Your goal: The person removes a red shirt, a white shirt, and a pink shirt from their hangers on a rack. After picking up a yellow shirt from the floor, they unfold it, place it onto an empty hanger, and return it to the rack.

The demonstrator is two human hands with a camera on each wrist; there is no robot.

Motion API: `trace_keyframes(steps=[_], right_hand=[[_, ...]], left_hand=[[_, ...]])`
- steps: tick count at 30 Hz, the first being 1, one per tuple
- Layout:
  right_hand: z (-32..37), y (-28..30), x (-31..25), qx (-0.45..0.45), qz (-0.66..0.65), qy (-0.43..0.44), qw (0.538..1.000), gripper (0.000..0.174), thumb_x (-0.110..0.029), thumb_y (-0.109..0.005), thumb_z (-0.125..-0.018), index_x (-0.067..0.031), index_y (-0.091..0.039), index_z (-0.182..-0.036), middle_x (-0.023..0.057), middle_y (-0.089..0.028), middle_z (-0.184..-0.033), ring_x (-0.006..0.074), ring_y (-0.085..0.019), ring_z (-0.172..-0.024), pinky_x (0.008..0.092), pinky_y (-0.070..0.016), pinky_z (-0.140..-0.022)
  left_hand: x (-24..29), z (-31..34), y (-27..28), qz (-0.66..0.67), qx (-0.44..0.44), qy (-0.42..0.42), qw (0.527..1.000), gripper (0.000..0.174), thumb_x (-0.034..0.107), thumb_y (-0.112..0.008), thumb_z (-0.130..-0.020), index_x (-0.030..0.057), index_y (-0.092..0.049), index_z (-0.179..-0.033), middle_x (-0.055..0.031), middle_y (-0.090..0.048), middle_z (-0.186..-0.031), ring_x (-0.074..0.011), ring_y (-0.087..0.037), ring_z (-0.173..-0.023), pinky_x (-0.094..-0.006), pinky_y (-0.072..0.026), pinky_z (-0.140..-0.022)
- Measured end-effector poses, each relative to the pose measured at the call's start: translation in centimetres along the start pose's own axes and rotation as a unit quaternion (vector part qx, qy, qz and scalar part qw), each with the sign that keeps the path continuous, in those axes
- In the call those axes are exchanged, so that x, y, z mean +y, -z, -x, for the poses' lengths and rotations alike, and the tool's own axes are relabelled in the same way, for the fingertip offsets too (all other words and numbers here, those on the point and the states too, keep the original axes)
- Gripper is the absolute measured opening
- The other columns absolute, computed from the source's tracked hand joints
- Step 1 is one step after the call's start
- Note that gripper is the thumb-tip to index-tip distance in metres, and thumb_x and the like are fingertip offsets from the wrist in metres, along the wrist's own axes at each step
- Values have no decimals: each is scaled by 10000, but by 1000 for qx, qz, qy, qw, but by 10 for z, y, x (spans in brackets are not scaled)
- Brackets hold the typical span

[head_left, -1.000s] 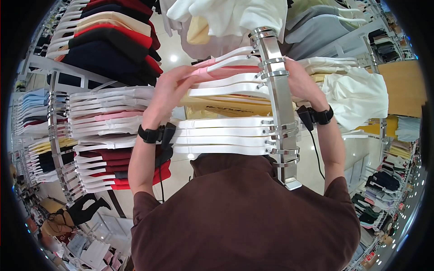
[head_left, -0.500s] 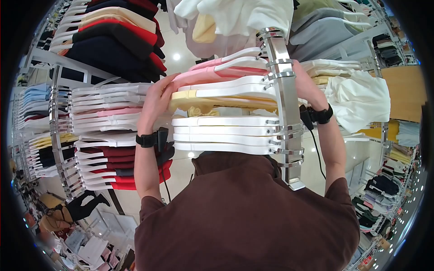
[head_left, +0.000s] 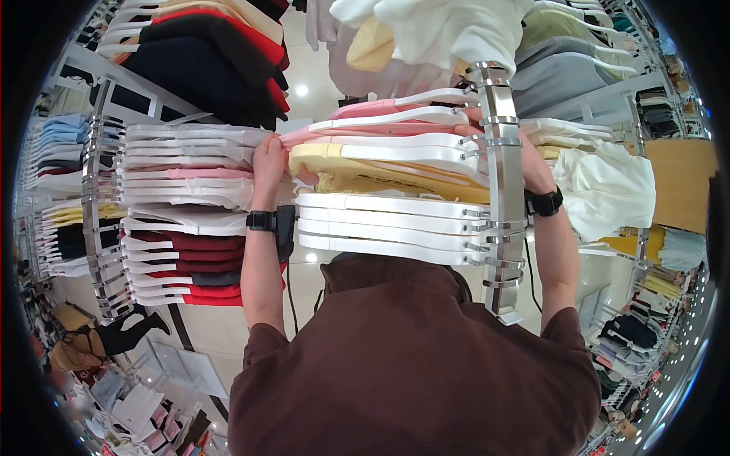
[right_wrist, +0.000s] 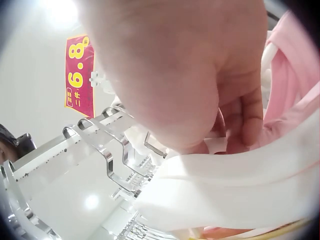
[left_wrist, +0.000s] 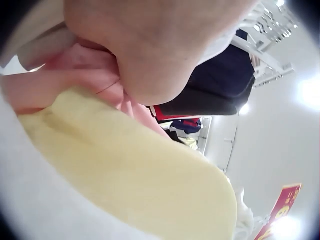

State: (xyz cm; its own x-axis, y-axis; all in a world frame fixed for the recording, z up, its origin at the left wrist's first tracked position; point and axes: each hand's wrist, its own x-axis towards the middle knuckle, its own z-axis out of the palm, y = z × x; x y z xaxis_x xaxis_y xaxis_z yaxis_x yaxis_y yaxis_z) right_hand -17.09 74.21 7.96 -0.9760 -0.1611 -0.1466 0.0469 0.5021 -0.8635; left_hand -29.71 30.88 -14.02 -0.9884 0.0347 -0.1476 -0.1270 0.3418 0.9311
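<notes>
In the head view my left hand (head_left: 268, 166) pinches the shoulder end of a pink garment (head_left: 300, 135) that hangs on a white hanger. Folds of the pink cloth (left_wrist: 132, 107) gather at that hand in the left wrist view. My right hand (head_left: 538, 166) reaches around the metal rail (head_left: 505, 175), its fingertips on the pink garment's hanger (head_left: 414, 116) near the hook. Curled fingers (right_wrist: 252, 117) show in the right wrist view, partly hidden behind a white hanger (right_wrist: 220, 187). Just nearer hangs a yellow garment (head_left: 315, 161) on its own white hanger (head_left: 411, 150).
Several bare white hangers (head_left: 388, 224) hang on the rail's near end, close before my chest. Garments on hangers (head_left: 190, 178) fill a rail at the left. A white garment (head_left: 604, 178) hangs at the right, and dark and red garments (head_left: 205, 61) at the far left.
My left hand has drawn back from over the hangers to the pink garment's outer end. The yellow garment's shoulder has come into view. My right hand's fingers now show on the rail's left side.
</notes>
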Motion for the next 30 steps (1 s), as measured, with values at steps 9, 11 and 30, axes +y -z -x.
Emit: trace_keyframes(steps=[9, 11, 30], right_hand=[[-16, -17, 39, 38, -42, -81, 995, 494, -326, -816, -988, -31, -725, -1375, 79, -777, -1301, 139, -741, -1084, 291, -575, -969], [-21, -10, 46, -24, -20, -57, 998, 544, -362, -816, -990, -25, -704, -1403, 71, -766, -1298, 130, -725, -1099, 286, -571, -966], [-1, -5, 2, -2, -163, -134, 977, 796, -234, -863, -874, 45, -520, -1536, 80, -666, -1358, 186, -601, -1359, 312, -466, -1181]], left_hand=[[-36, -7, -20, 260, -101, 170, 945, 334, 237, -496, -1102, -6, -701, -1203, -102, -767, -1104, -215, -748, -977, -361, -599, -839], [-63, -8, -27, 266, -119, 173, 941, 342, 253, -499, -1105, -3, -700, -1210, -101, -766, -1111, -215, -747, -981, -361, -602, -837], [-172, 121, -41, 384, -188, 325, 844, 441, 403, -519, -1140, 37, -653, -1349, -59, -741, -1219, -179, -741, -1008, -335, -623, -850]])
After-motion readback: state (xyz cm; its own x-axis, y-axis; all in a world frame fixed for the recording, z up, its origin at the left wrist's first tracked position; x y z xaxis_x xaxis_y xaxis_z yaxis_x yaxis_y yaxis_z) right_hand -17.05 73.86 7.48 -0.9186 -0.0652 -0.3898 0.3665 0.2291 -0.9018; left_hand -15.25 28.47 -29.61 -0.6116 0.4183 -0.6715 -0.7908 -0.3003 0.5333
